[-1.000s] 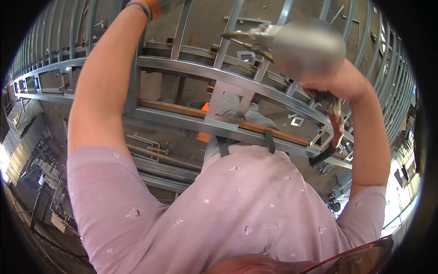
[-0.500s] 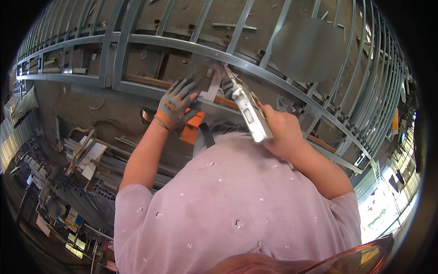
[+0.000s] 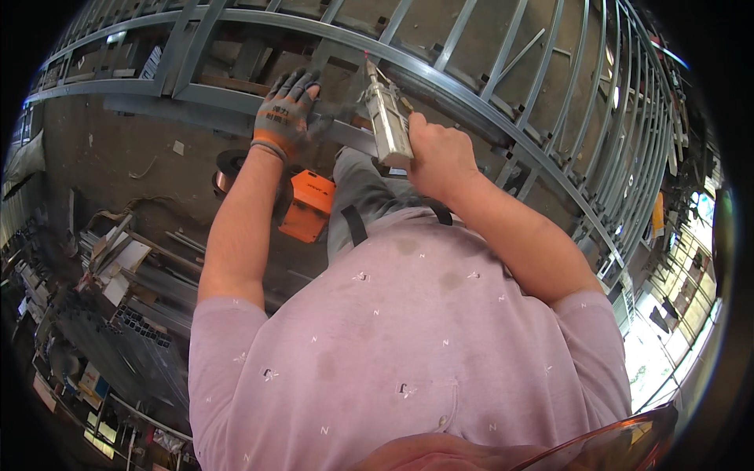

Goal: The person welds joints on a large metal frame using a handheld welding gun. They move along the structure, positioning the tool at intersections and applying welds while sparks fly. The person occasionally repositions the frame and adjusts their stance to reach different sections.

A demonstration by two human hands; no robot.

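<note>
My left hand (image 3: 284,118), in a grey and orange work glove, reaches to the near rail of a grey metal frame. Its fingers are stretched out, and the thumb is blurred by motion. Bare, my right hand (image 3: 441,157) is wrapped round a silver welding gun (image 3: 390,122). The gun's narrow tip points away from me, to the inner rail (image 3: 440,74) of the frame, where a small red light spot shows. Whether tip and rail touch, I cannot tell. Between my hands lies a flat stretch of metal (image 3: 353,137), partly hidden by the gun.
An orange box (image 3: 309,206) stands by my legs, with a wire spool (image 3: 226,171) beside it. Parallel metal bars (image 3: 503,47) extend beyond the rail and curve along the right. Boards and offcuts (image 3: 118,259) lie at the left, near stacked square tubes (image 3: 141,326).
The view has shifted, so the frame sits higher and more of the orange box shows. The welding gun now stands more upright in the picture. My left hand stays by the near rail.
</note>
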